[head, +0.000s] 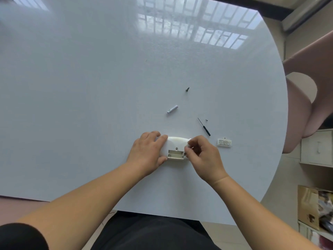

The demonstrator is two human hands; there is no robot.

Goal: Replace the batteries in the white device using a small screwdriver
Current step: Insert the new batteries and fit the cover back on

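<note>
The white device [177,141] lies on the white table [90,105] near its front edge. Its battery compartment [176,153] is open and faces up. My left hand [146,150] grips the device's left end. My right hand [203,156] pinches with thumb and fingertips at the compartment's right end; I cannot tell whether a battery is between them. A white battery [172,109] lies loose farther back. The small black screwdriver [204,127] lies to the right of the device, with a tiny screw [206,120] beside it. The white battery cover [224,142] rests at the right.
A small dark screw-like piece [187,89] lies farther back on the table. The table's curved right edge [285,123] is close to a pinkish chair [302,109]. White drawers [317,148] and a shelf with a cardboard box [310,206] stand beyond it.
</note>
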